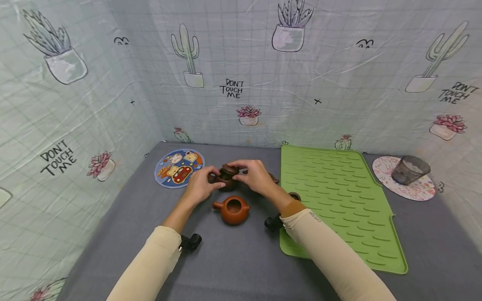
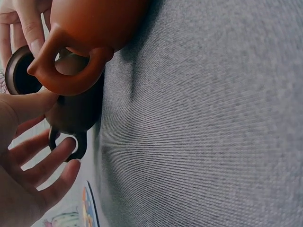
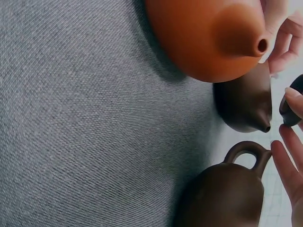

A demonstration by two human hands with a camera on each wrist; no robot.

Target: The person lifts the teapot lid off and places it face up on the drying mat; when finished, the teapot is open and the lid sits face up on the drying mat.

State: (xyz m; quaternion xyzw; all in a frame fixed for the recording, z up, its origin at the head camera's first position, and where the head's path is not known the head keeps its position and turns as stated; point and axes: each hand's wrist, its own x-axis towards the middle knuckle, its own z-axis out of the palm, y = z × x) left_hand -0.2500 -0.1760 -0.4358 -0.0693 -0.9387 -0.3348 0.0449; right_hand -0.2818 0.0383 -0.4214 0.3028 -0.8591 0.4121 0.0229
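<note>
My left hand [image 1: 199,184] holds a small dark brown teapot [image 1: 227,186] at its handle side, thumb and fingers around it. Just above that pot's mouth, the thumb and fingers of my right hand [image 1: 255,176] pinch its dark lid [image 1: 230,169]. The lid is tilted, and its hollow underside [image 2: 21,78] faces the left wrist view. Nearer to me, an orange-brown teapot [image 1: 235,214] stands with its mouth uncovered, handle to the left and spout to the right. Partly hidden behind my right hand is another dark brown teapot [image 3: 222,198].
A green ridged mat [image 1: 331,200] covers the table's right part; a small round brown piece [image 1: 295,195] shows beside my right wrist. Far right, a grey translucent cup [image 1: 409,170] sits on a pink patterned round mat [image 1: 421,188]. A blue cartoon mat [image 1: 165,165] lies back left.
</note>
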